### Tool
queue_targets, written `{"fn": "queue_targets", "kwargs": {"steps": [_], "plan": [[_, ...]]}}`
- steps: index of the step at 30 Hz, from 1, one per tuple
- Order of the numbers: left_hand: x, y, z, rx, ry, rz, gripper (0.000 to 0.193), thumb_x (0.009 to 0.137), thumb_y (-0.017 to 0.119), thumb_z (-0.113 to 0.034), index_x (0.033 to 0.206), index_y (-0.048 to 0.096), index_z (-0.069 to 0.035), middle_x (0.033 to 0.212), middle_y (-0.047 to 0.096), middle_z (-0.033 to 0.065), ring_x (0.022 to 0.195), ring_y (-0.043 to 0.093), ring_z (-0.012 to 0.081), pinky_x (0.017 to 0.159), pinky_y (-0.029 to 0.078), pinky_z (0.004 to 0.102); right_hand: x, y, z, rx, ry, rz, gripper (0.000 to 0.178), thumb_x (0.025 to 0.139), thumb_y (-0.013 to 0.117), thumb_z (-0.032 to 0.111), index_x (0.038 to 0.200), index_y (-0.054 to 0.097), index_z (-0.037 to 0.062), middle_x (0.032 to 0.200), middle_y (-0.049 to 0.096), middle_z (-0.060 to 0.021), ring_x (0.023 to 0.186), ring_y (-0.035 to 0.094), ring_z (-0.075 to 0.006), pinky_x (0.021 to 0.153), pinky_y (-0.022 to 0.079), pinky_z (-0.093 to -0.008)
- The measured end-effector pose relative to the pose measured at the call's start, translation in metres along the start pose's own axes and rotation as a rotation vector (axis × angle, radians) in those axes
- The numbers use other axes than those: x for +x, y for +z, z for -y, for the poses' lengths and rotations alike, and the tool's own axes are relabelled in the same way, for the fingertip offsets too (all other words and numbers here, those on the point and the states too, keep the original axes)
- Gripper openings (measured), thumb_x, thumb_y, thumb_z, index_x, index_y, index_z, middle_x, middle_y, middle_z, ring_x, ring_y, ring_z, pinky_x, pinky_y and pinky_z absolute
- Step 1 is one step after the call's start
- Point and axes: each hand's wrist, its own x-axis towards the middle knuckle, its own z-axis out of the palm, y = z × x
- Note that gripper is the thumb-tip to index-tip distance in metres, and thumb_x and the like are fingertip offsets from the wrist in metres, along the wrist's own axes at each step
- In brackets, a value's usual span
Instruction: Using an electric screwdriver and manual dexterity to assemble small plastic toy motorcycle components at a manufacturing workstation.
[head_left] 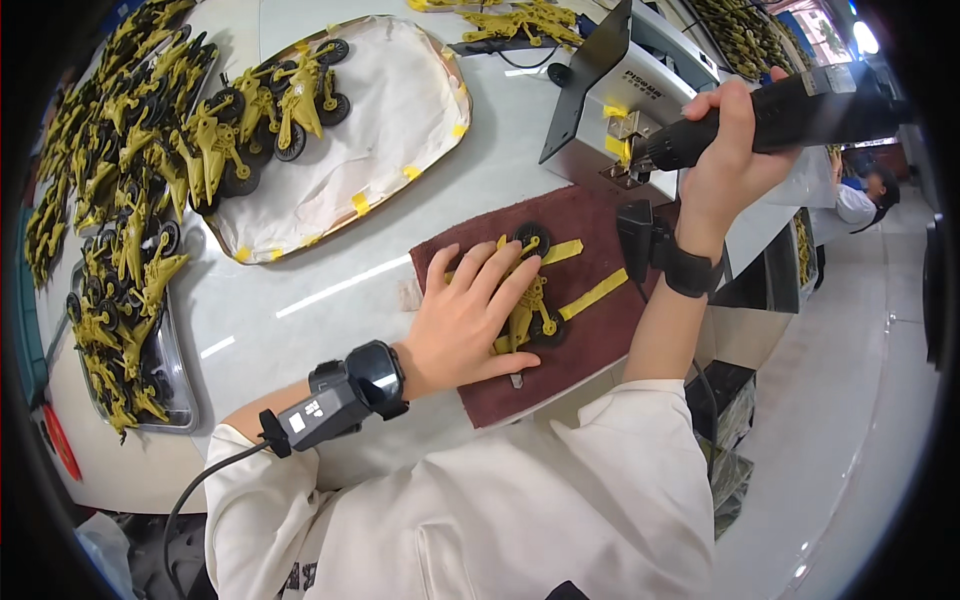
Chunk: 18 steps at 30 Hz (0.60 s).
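My left hand lies spread over a yellow toy motorcycle with black wheels, on a dark red cloth. Fingers and palm cover part of the toy; its wheels and a strip of the frame show to the right of them. My right hand is wrapped round a black electric screwdriver, raised at the right. The screwdriver's nose points left and down, at the front of a grey metal box, which looks like a screw feeder. Whether the tip touches the box cannot be told.
At the upper left, a paper-lined tray holds several finished-looking motorcycles beside a large heap of yellow toys. A clear tray with more stands left. Yellow tape strips lie on the cloth. Another person is far right.
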Motion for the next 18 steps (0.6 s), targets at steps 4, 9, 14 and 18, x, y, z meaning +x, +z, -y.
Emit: {"fn": "queue_targets", "kwargs": {"steps": [4, 9, 14, 18], "plan": [[-0.004, -0.007, 0.012, -0.015, 0.001, 0.068, 0.09, 0.065, 0.069, -0.05, 0.134, 0.034, -0.004, 0.139, 0.034, 0.0155, 0.123, 0.036, 0.0319, 0.1, 0.024, 0.05, -0.024, 0.001, 0.033, 0.117, 0.242, 0.07, 0.051, 0.08, 0.058, 0.003, 0.124, 0.033, -0.0041, 0.065, 0.054, -0.0078, 0.049, 0.053, -0.0149, 0.052, 0.046, -0.0277], [-0.004, -0.002, 0.017, -0.039, 0.037, 0.031, 0.09, 0.064, 0.07, -0.05, 0.133, 0.035, -0.003, 0.141, 0.033, 0.0133, 0.123, 0.037, 0.0293, 0.099, 0.027, 0.0475, -0.09, 0.005, 0.079, 0.253, 0.119, 0.159, 0.068, 0.085, 0.058, 0.008, 0.135, 0.015, -0.0028, 0.07, 0.05, -0.009, 0.051, 0.05, -0.0179, 0.053, 0.048, -0.0333], [-0.007, 0.0, 0.021, -0.058, 0.046, 0.009, 0.09, 0.064, 0.069, -0.05, 0.133, 0.036, -0.003, 0.141, 0.034, 0.0136, 0.122, 0.039, 0.0294, 0.098, 0.027, 0.0472, -0.102, 0.016, 0.077, 0.262, 0.19, 0.202, 0.065, 0.084, 0.055, 0.005, 0.136, 0.017, -0.0046, 0.071, 0.052, -0.0101, 0.053, 0.052, -0.0181, 0.055, 0.047, -0.0318], [-0.007, 0.0, 0.02, -0.048, 0.039, 0.015, 0.09, 0.065, 0.069, -0.051, 0.134, 0.035, -0.004, 0.141, 0.033, 0.0133, 0.122, 0.039, 0.0293, 0.099, 0.027, 0.047, -0.109, 0.021, 0.075, 0.058, 0.257, 0.151, 0.06, 0.082, 0.052, 0.015, 0.132, 0.023, -0.0041, 0.07, 0.05, -0.0074, 0.05, 0.048, -0.0164, 0.05, 0.042, -0.0321]]}}
